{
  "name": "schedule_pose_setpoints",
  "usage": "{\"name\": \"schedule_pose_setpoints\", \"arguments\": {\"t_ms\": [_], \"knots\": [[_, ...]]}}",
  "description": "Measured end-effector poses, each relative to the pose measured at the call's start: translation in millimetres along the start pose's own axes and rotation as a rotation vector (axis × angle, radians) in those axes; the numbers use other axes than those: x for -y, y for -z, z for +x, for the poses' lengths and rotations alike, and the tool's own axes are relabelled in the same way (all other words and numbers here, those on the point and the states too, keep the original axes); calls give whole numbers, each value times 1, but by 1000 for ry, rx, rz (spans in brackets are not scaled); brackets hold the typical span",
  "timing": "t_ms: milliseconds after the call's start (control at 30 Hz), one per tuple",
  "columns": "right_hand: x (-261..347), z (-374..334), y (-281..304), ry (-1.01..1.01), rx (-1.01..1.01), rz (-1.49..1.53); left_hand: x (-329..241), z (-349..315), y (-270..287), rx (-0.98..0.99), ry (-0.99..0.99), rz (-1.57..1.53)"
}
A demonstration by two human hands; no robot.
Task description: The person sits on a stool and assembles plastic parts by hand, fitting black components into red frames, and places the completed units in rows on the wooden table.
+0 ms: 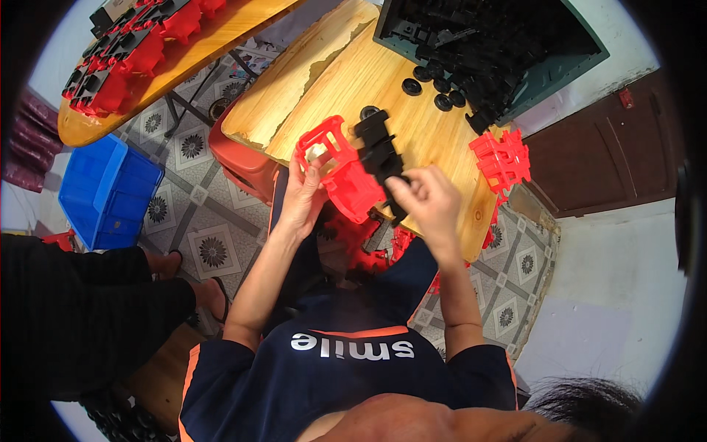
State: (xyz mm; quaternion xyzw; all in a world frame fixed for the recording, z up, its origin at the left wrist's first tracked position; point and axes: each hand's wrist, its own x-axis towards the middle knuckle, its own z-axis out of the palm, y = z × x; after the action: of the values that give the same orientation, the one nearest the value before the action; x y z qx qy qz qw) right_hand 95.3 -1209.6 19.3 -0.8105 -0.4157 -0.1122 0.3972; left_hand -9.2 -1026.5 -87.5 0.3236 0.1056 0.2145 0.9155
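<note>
My left hand [300,193] is closed round the side of a red plastic toy vehicle body [350,190] that has an open, frame-like cab end. Just right of it, my right hand [433,205] pinches the near end of a black plastic toy chassis [378,147]. The two parts lie side by side, raised over the table's near edge; whether they touch is hard to tell. A black wheel [369,113] shows behind the chassis. More red plastic parts [353,239] are below my hands, around my lap, partly hidden.
Several black toy wheels [442,102] lie on the wooden table [313,96] beside a dark green crate [582,70] of black parts. Red parts [502,158] sit at the right edge. A second table [210,48] holds red-and-black toys. A blue bin [110,195] and another person's legs [96,302] are left.
</note>
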Motion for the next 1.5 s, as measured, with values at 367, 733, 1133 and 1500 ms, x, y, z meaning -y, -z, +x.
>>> {"name": "schedule_pose_setpoints", "arguments": {"t_ms": [367, 733, 1133, 1500], "knots": [[15, -14, -32, 208, -36, -156, 4, -4, -7, 89, -49, 12], [24, -20, -39, 311, -76, -288, 0, -9, -12, 150, -88, -21], [18, -7, -37, 227, -137, -148, -12, -18, -39, 73, -53, 116], [-16, 33, -40, -418, 350, 949, 5, 8, -51, -90, -188, 362]]}}
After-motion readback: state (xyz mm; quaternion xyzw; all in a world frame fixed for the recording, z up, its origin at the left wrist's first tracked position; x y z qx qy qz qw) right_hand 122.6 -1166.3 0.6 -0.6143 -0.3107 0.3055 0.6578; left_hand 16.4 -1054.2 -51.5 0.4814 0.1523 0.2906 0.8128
